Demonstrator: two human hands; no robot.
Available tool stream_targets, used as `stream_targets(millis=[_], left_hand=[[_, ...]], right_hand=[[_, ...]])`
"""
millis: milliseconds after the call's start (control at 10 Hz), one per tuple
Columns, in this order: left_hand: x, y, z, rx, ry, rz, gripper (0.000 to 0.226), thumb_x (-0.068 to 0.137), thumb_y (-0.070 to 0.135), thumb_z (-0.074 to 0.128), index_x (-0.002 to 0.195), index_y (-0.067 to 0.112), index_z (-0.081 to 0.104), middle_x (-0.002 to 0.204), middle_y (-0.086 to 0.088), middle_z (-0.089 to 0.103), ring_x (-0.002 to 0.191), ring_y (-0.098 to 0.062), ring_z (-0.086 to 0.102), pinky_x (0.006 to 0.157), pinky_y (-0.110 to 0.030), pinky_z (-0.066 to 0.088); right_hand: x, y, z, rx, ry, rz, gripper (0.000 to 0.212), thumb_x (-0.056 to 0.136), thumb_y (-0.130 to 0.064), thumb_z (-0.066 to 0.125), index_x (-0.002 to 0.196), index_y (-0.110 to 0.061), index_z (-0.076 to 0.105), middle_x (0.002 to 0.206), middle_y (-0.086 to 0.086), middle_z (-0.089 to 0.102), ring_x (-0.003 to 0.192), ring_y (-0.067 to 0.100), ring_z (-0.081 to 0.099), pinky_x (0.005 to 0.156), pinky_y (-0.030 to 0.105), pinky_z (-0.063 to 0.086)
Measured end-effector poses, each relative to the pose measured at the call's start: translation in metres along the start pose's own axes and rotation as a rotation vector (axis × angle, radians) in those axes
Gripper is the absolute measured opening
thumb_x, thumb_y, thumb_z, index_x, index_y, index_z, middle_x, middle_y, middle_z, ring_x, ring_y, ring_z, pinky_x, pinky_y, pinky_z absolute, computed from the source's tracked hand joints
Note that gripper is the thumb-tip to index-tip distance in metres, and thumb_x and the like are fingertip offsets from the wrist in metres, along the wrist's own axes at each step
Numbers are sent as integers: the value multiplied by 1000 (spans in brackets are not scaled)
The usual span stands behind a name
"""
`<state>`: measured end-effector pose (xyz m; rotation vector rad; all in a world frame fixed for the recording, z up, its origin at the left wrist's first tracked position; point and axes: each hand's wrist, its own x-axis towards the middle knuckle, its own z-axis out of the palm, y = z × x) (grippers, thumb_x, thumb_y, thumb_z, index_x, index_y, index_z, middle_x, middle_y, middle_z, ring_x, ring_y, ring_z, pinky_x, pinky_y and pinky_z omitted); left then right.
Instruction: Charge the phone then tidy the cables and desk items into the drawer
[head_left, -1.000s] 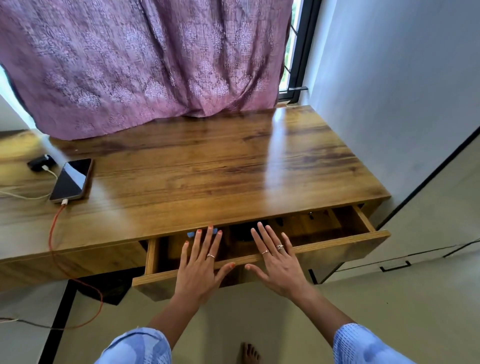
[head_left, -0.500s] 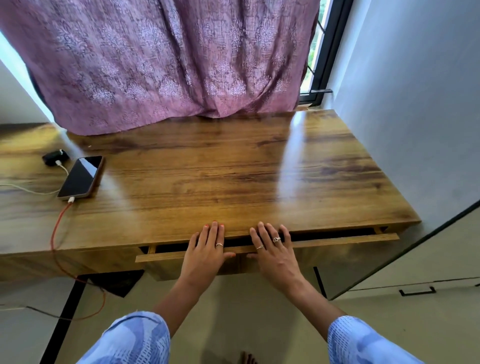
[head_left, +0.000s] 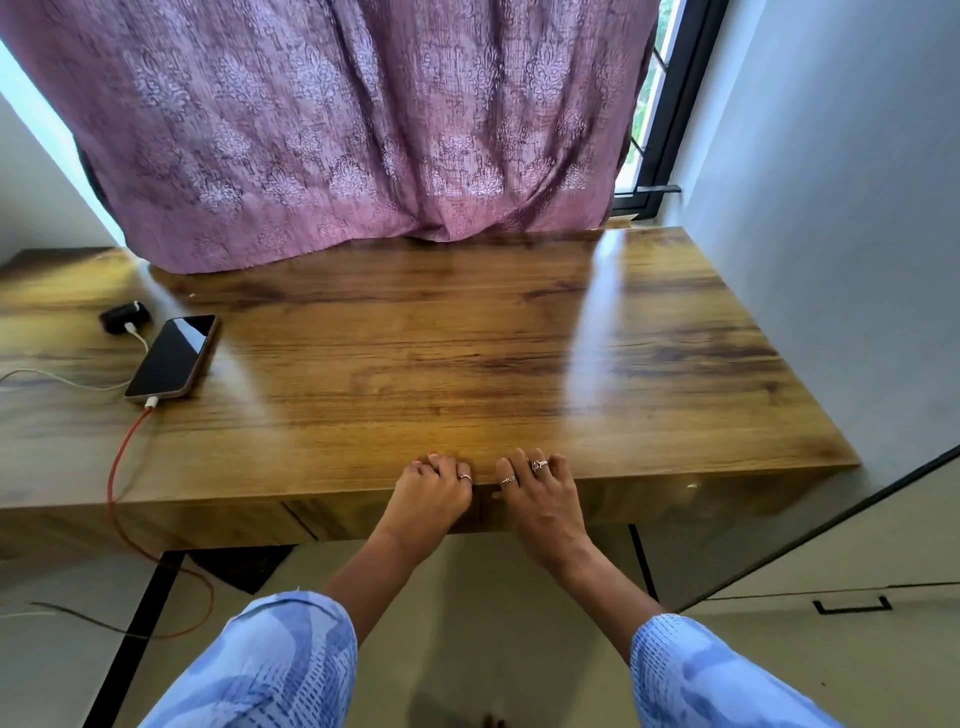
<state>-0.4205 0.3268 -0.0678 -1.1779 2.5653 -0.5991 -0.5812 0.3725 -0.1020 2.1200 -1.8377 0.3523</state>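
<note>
**Drawer flush, both hands on the desk's front edge**

The drawer (head_left: 483, 506) sits closed, its front level with the wooden desk (head_left: 467, 353), right at the middle of the desk's near edge. The left hand (head_left: 428, 493) is against that front, its fingers bent over the top of the edge, holding nothing. The right hand (head_left: 537, 496) is just beside it, palm on the drawer front, fingers laid loosely up onto the desk's lip, nothing in its grasp either. Rings show on both hands.

Over toward the desk's left end the phone (head_left: 171, 358) lies face up, screen dark, with the red cable (head_left: 122, 457) plugged into its near end and dropping off the desk's front edge to the floor. Just beyond the phone sits a small black adapter (head_left: 124, 318) with a white cable (head_left: 62, 379) running off the left side. A purple curtain (head_left: 353, 130) hangs at the desk's far edge.
</note>
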Motion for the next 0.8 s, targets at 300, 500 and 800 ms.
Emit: stream_targets(millis=[300, 500, 800], left_hand=[[-1, -3, -8, 41, -26, 57, 33, 73, 18, 77, 101, 4, 68, 94, -22, 70, 67, -28, 70, 56, -35, 56], [1, -8, -28, -94, 29, 45, 46, 101, 44, 26, 105, 13, 60, 104, -9, 64, 80, -22, 66, 54, -30, 42], [44, -65, -45, -501, -437, -27, 62, 91, 60, 37, 138, 20, 42, 143, -7, 44, 126, -25, 45, 106, -44, 36]], right_hand=[[13, -5, -15, 43, -153, 48, 58, 54, -18, 86, 101, -12, 54, 97, 6, 62, 88, 24, 62, 72, 38, 52], [48, 9, -46, 205, -482, -51, 47, 85, -24, 65, 127, -9, 48, 132, 9, 46, 121, 28, 46, 97, 42, 42], [120, 51, -75, 238, -891, 75, 54, 92, -45, 52, 128, -6, 53, 132, 11, 54, 118, 28, 52, 100, 37, 41]])
